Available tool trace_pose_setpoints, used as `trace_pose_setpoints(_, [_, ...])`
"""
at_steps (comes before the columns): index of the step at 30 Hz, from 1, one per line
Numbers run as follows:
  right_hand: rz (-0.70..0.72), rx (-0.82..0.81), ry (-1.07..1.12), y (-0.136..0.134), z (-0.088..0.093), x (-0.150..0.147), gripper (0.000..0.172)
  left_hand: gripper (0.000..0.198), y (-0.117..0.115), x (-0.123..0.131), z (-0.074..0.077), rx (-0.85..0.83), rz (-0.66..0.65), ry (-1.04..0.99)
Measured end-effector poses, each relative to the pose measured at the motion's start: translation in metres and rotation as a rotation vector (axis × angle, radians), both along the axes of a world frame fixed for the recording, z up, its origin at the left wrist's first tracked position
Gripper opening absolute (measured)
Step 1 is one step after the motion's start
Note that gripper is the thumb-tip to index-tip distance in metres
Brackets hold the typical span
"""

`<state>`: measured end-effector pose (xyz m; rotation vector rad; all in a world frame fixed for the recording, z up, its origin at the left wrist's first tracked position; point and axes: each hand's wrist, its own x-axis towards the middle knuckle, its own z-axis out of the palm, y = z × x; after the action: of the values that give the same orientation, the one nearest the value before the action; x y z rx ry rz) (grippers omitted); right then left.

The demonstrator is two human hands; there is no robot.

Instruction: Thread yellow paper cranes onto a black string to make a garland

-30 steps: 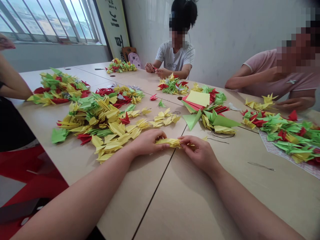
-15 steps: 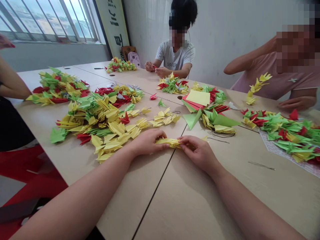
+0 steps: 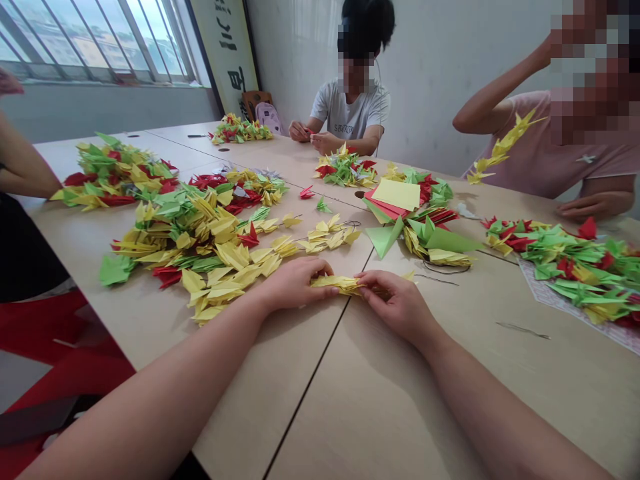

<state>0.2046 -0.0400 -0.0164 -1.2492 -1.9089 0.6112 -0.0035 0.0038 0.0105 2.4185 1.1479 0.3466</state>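
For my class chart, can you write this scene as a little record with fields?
left hand: holding a strand of yellow paper cranes
right hand: holding the same strand at its other end
nearest pile: yellow, green and red paper cranes, beside the left hand
table: pale wood-look table
nearby: person in a pink shirt, holding up another yellow crane strand

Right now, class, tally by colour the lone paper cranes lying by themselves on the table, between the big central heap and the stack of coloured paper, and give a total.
Red folded-paper crane: 1
Green folded-paper crane: 1
Total: 2
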Motion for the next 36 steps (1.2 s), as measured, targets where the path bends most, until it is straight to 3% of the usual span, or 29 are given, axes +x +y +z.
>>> trace_pose_setpoints(18, [0.036, 0.061, 0.020, -0.0024, 0.0027, -0.0005, 0.010, 0.034, -0.0004, -0.0003, -0.0001, 0.005, -0.005, -0.009])
trace_pose_setpoints(26, [0.025, 0.205, -0.037, -0.0010, 0.0071, 0.0009, 0.012, 0.035, -0.0001, -0.0009, -0.0006, 0.002, -0.008, -0.027])
trace_pose_setpoints(36, [-0.027, 0.150, 0.070, -0.0024, 0.0098, -0.0019, 0.009, 0.036, 0.0002, 0.0002, 0.0028, -0.007, -0.015, -0.020])
